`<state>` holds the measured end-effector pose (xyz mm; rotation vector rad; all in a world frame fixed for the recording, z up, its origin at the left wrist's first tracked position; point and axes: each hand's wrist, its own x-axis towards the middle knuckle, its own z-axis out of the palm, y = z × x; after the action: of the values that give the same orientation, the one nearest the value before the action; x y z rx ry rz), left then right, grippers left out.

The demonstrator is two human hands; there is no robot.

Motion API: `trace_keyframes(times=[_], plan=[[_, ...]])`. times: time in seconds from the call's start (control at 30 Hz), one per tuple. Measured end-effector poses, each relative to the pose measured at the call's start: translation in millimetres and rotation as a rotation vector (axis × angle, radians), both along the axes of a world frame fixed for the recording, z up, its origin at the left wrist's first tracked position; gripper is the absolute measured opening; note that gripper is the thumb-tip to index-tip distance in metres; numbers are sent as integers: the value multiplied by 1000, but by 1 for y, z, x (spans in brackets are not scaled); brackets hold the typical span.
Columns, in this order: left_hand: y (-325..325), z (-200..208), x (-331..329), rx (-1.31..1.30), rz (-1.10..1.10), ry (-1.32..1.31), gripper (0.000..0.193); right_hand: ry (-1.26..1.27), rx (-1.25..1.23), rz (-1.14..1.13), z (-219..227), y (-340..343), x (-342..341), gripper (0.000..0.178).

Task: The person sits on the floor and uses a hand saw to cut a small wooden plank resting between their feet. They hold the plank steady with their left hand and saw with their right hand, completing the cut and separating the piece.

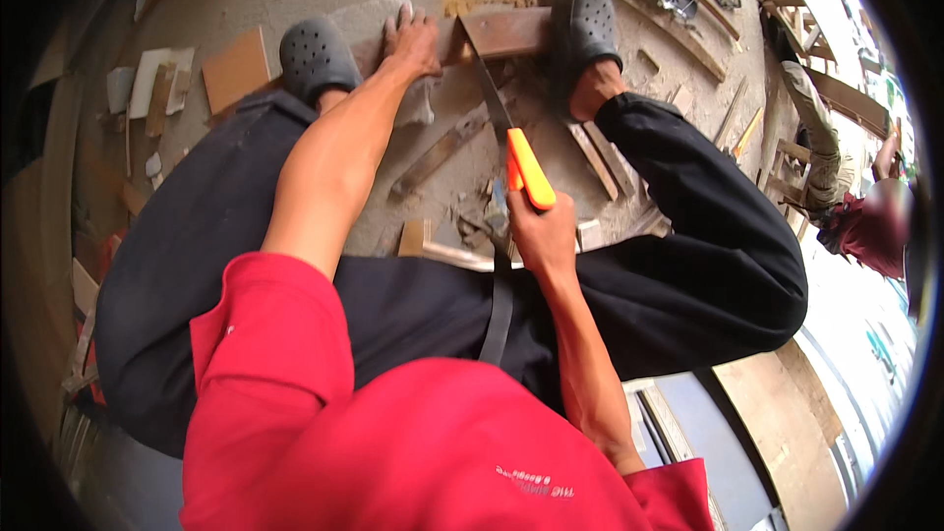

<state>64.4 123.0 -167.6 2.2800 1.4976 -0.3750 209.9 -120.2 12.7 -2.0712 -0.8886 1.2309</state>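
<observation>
My right hand (pixel 546 231) is closed round the orange handle of a handsaw (pixel 497 103). The blade runs away from me, its far end at a brown wooden plank (pixel 513 32) lying crosswise between my feet. Left of the blade, my left hand (pixel 411 47) grips the plank from above, its fingers reaching over the far edge. A pale, rough-surfaced block (pixel 369 15) lies around and below the plank near this hand. My left clog (pixel 320 57) and right clog (pixel 582 25), both grey, are at the plank's two ends. Sawdust (pixel 482 0) is scattered just beyond it.
Wood offcuts (pixel 438 154) and strips (pixel 600 157) litter the ground between my legs. A square tan board (pixel 236 71) lies at left. Long planks (pixel 678 34) stretch along the far right. Another person (pixel 870 226) in a dark red shirt is at the right edge, beside wooden frames (pixel 787 0).
</observation>
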Motion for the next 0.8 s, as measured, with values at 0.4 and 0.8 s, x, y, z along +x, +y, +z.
trace_keyframes(times=[0.4, 0.8], plan=[[-7, -8, -21, 27, 1, 31, 107, -218, 156, 166, 24, -22, -43, 19], [-9, 1, 0, 67, -6, -28, 104, -92, -43, 75, 28, 14, 5, 26]])
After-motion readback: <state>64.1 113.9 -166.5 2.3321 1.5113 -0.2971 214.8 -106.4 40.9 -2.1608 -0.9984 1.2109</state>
